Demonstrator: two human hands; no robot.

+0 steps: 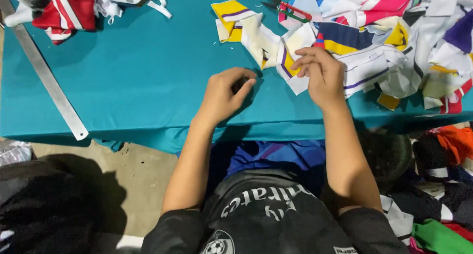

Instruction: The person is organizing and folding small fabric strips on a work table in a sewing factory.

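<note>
My left hand [225,92] rests on the teal cloth-covered table [148,76], fingers curled around a small dark object that I cannot make out. My right hand [319,72] pinches a white, yellow and purple fabric piece [290,62] at the edge of a big heap of coloured fabric scraps [394,42]. A small pair of red-handled thread snips [286,8] lies on the scraps at the far side, beyond my right hand.
A long metal ruler [47,76] lies diagonally at the table's left. More red, white and black fabric [64,10] is piled at the far left corner. Dark and coloured cloth [443,195] lies on the floor at right; concrete floor [133,180] shows below.
</note>
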